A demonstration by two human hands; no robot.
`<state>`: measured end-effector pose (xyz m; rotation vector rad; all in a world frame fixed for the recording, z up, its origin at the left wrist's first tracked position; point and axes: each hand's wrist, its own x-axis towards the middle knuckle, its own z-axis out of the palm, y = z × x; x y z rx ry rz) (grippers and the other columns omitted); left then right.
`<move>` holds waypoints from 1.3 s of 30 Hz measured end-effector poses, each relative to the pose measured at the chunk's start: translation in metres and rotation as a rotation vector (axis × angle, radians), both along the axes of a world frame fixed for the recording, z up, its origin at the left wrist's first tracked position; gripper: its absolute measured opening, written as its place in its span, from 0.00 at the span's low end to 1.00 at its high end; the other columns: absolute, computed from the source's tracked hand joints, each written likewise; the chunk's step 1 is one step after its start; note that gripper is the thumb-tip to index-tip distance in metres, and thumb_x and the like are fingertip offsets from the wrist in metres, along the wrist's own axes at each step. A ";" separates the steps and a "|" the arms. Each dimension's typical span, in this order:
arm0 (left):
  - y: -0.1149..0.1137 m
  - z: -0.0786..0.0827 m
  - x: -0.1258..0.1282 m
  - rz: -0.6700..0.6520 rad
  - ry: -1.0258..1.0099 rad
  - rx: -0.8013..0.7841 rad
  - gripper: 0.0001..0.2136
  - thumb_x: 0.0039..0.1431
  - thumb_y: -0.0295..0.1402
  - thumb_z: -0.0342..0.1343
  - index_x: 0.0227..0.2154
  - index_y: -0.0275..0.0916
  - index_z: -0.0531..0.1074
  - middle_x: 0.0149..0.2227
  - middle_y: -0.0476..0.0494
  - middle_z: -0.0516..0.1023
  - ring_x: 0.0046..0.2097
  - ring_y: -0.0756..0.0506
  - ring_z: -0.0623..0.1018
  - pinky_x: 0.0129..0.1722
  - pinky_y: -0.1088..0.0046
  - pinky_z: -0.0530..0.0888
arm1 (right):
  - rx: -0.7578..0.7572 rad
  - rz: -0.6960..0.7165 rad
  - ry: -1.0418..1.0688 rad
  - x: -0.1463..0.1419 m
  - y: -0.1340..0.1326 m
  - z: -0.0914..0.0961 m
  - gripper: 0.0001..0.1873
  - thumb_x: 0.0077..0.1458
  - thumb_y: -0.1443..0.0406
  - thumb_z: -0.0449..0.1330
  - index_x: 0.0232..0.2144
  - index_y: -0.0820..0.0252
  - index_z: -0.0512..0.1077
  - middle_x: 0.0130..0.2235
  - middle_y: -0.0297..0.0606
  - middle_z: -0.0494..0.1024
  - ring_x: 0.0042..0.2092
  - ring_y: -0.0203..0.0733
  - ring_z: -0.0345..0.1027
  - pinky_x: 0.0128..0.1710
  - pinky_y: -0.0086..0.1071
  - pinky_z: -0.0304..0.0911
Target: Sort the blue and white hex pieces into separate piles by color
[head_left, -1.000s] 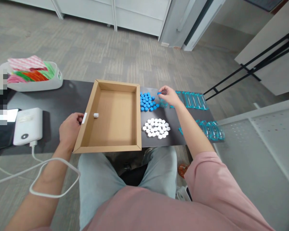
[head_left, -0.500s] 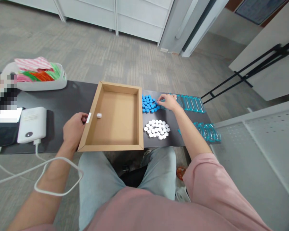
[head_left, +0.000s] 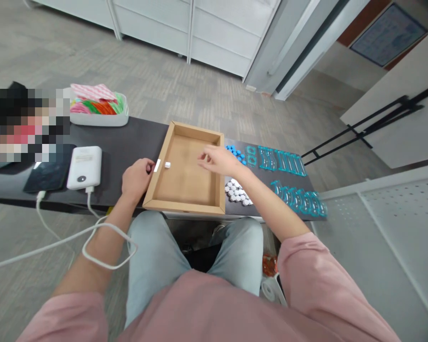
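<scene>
A shallow cardboard box [head_left: 221, 190] lies on the dark table, with one small white block [head_left: 167, 165] inside near its left wall. My right hand [head_left: 217, 160] is over the box, fingertips pinched together; whatever they hold is too small to make out. Against the outside of the left wall, beside a white label [head_left: 157, 165], rests my left hand [head_left: 137, 179] with curled fingers, their inside hidden. Blue hexagonal pieces [head_left: 236, 153] and a cluster of white hexagonal pieces [head_left: 237, 192] lie right of the box, partly covered by my right hand and forearm.
Clear teal-edged plastic parts [head_left: 290, 163] and curved ones [head_left: 299, 200] lie at the table's right end. Leftward are a white power bank [head_left: 84, 167] with a cable [head_left: 110, 228], a dark tablet [head_left: 50, 171] and a white basket [head_left: 100, 119] of colourful items.
My right hand has moved left from the blue pieces to over the box. My left hand stays at the box's left wall. The camera view has shifted.
</scene>
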<state>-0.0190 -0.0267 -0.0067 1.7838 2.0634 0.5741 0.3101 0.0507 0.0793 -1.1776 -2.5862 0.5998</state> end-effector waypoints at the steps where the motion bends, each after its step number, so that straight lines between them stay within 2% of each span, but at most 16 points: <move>1: 0.000 0.000 0.000 -0.006 0.004 0.008 0.11 0.77 0.35 0.57 0.51 0.38 0.83 0.47 0.44 0.82 0.44 0.44 0.76 0.41 0.69 0.65 | -0.024 0.046 -0.038 -0.025 -0.001 -0.008 0.11 0.71 0.64 0.70 0.53 0.58 0.82 0.53 0.44 0.87 0.48 0.47 0.82 0.54 0.39 0.71; 4: -0.002 0.001 0.002 -0.011 0.020 0.026 0.11 0.78 0.35 0.56 0.49 0.42 0.83 0.48 0.41 0.84 0.44 0.41 0.78 0.42 0.66 0.67 | -0.092 0.055 -0.095 -0.090 0.003 -0.034 0.15 0.72 0.65 0.72 0.57 0.63 0.80 0.58 0.51 0.84 0.55 0.51 0.80 0.58 0.41 0.72; 6: -0.003 0.001 0.002 -0.015 0.019 0.032 0.10 0.77 0.36 0.56 0.48 0.47 0.84 0.48 0.39 0.85 0.45 0.38 0.81 0.43 0.63 0.69 | -0.115 0.035 -0.127 -0.118 0.008 -0.048 0.09 0.72 0.66 0.71 0.51 0.64 0.80 0.57 0.53 0.84 0.56 0.52 0.79 0.58 0.42 0.72; 8: -0.003 0.001 0.002 -0.014 0.018 0.031 0.10 0.77 0.37 0.57 0.47 0.50 0.84 0.49 0.39 0.86 0.46 0.37 0.82 0.44 0.61 0.71 | -0.122 0.031 -0.126 -0.132 0.012 -0.057 0.04 0.69 0.70 0.70 0.44 0.62 0.79 0.53 0.50 0.84 0.54 0.52 0.78 0.56 0.40 0.72; 11: -0.002 0.001 0.002 -0.022 0.024 0.019 0.11 0.77 0.37 0.56 0.50 0.46 0.84 0.49 0.39 0.86 0.46 0.39 0.82 0.44 0.62 0.71 | -0.157 0.024 -0.022 -0.125 0.009 -0.055 0.09 0.62 0.74 0.69 0.40 0.57 0.75 0.45 0.40 0.84 0.48 0.47 0.77 0.51 0.38 0.70; 14: 0.000 0.002 0.002 -0.010 0.045 -0.004 0.12 0.78 0.36 0.55 0.50 0.42 0.83 0.49 0.40 0.85 0.46 0.41 0.82 0.43 0.65 0.70 | -0.228 -0.022 0.148 -0.089 -0.002 -0.038 0.09 0.61 0.71 0.68 0.41 0.56 0.74 0.39 0.33 0.82 0.41 0.43 0.75 0.46 0.35 0.69; 16: 0.000 0.004 0.003 0.004 0.059 -0.025 0.11 0.77 0.35 0.55 0.50 0.42 0.83 0.49 0.41 0.85 0.47 0.41 0.81 0.42 0.67 0.70 | -0.228 -0.048 0.267 -0.050 -0.016 -0.022 0.07 0.64 0.66 0.68 0.44 0.55 0.75 0.39 0.33 0.82 0.39 0.42 0.75 0.44 0.35 0.70; 20: 0.001 0.008 0.003 0.002 0.072 -0.057 0.13 0.77 0.38 0.54 0.53 0.40 0.82 0.51 0.41 0.85 0.50 0.41 0.81 0.44 0.68 0.71 | -0.076 -0.111 0.421 0.045 -0.059 0.003 0.11 0.67 0.56 0.71 0.46 0.54 0.80 0.46 0.39 0.85 0.43 0.44 0.77 0.48 0.39 0.74; 22: 0.002 0.008 0.002 0.020 0.083 -0.073 0.16 0.77 0.40 0.53 0.54 0.40 0.82 0.52 0.40 0.86 0.51 0.40 0.82 0.45 0.67 0.71 | -0.026 -0.209 0.431 0.094 -0.086 0.007 0.14 0.68 0.53 0.71 0.49 0.52 0.83 0.48 0.40 0.85 0.43 0.44 0.77 0.48 0.40 0.76; 24: 0.005 0.006 0.000 0.067 0.088 -0.082 0.18 0.76 0.43 0.51 0.54 0.40 0.82 0.51 0.41 0.87 0.50 0.39 0.82 0.45 0.66 0.72 | -0.009 -0.363 0.418 0.138 -0.114 0.004 0.16 0.69 0.50 0.71 0.52 0.50 0.85 0.48 0.40 0.85 0.42 0.45 0.77 0.47 0.42 0.77; 27: 0.007 0.001 -0.004 0.161 0.053 -0.002 0.17 0.72 0.46 0.51 0.46 0.43 0.81 0.43 0.46 0.86 0.45 0.40 0.82 0.45 0.68 0.74 | -0.011 -0.618 0.387 0.188 -0.153 -0.009 0.19 0.71 0.49 0.67 0.54 0.50 0.87 0.49 0.44 0.84 0.45 0.50 0.79 0.48 0.46 0.79; 29: 0.004 0.000 -0.005 0.173 -0.036 0.114 0.13 0.68 0.46 0.52 0.40 0.45 0.77 0.38 0.48 0.83 0.43 0.41 0.82 0.47 0.69 0.76 | -0.033 -0.736 0.341 0.207 -0.173 -0.022 0.18 0.70 0.50 0.67 0.53 0.50 0.88 0.50 0.47 0.83 0.48 0.55 0.81 0.49 0.48 0.81; 32: -0.006 0.007 -0.005 0.189 -0.097 0.310 0.11 0.65 0.47 0.52 0.35 0.47 0.73 0.35 0.48 0.79 0.43 0.38 0.81 0.48 0.64 0.77 | -0.081 -0.776 0.253 0.215 -0.190 -0.043 0.14 0.68 0.56 0.68 0.51 0.49 0.89 0.52 0.49 0.83 0.49 0.58 0.83 0.54 0.54 0.82; 35: -0.015 0.017 -0.001 0.263 -0.100 0.434 0.10 0.61 0.46 0.52 0.31 0.48 0.70 0.31 0.46 0.75 0.43 0.35 0.80 0.49 0.60 0.77 | -0.109 -0.730 0.165 0.207 -0.189 -0.061 0.15 0.67 0.64 0.68 0.53 0.52 0.88 0.53 0.49 0.84 0.48 0.55 0.83 0.63 0.56 0.80; 39: -0.019 0.024 -0.001 0.329 -0.212 0.466 0.07 0.53 0.44 0.53 0.31 0.49 0.67 0.27 0.47 0.69 0.40 0.35 0.78 0.48 0.59 0.76 | -0.136 -0.733 0.154 0.197 -0.180 -0.074 0.22 0.64 0.70 0.66 0.58 0.52 0.85 0.59 0.49 0.84 0.49 0.53 0.84 0.64 0.53 0.79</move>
